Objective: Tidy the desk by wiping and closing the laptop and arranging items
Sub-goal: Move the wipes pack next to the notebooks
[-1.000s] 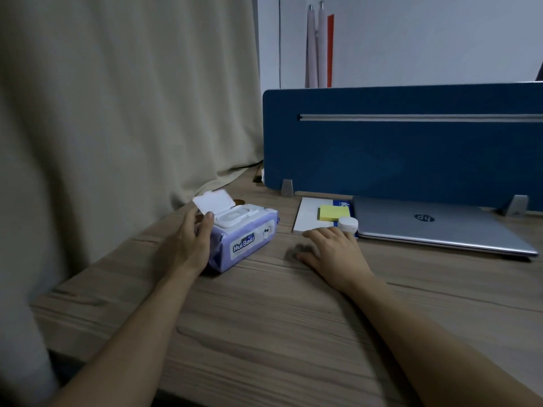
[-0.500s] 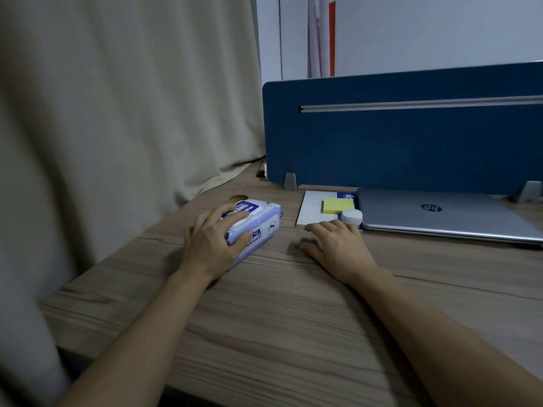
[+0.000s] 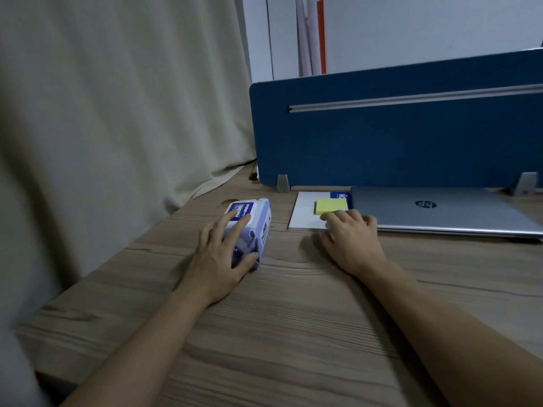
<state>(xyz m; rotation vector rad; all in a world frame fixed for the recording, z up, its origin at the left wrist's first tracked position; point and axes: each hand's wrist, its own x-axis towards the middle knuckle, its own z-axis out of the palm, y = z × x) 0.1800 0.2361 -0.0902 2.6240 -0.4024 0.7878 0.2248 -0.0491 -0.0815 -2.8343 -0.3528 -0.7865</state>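
Note:
A purple-and-white wet wipes pack (image 3: 262, 223) lies on the wooden desk (image 3: 293, 324) with its lid down. My left hand (image 3: 221, 259) grips it, fingers on top and thumb at its near end. The silver laptop (image 3: 440, 211) lies closed against the blue divider. My right hand (image 3: 352, 245) is curled at the laptop's front left corner over a small white jar, of which only a pale sliver shows under the fingers. A yellow sticky-note pad (image 3: 329, 204) rests on a white notepad (image 3: 302, 214) just beyond those fingers.
A blue desk divider (image 3: 382, 136) on metal feet closes off the back of the desk. A beige curtain (image 3: 117, 113) hangs along the left edge. A round cable hole (image 3: 229, 202) sits behind the wipes pack.
The wipes pack's lid, open a second ago, is now down under my left hand, and the pack has turned. My right hand has slid forward over the white jar, hiding it.

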